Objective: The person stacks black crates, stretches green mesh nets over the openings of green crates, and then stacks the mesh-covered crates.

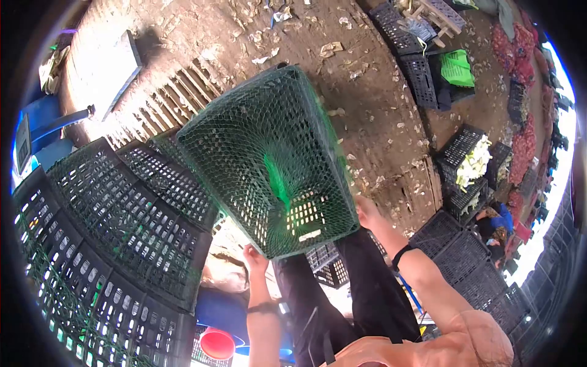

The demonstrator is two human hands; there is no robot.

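A dark plastic crate (pixel 333 202) is held up in front of my legs, its open top toward me. Green mesh netting (pixel 238 147) is stretched over it and gathers inward to a bright green bunch in the middle. My left hand (pixel 255 260) is closed on the crate's near left corner. At the near right corner my right hand (pixel 367 212) grips the side, its fingertips partly hidden behind the crate. Pale slots show through the crate's bottom.
Stacked black crates with green netting (pixel 128 202) stand close on the left. A platform scale (pixel 119 73) is at the upper left, and a red bucket (pixel 217 344) is below. Crates of pale vegetables (pixel 474 162) and a crouching person (pixel 495 223) are at right. Scraps litter the floor (pixel 385 153).
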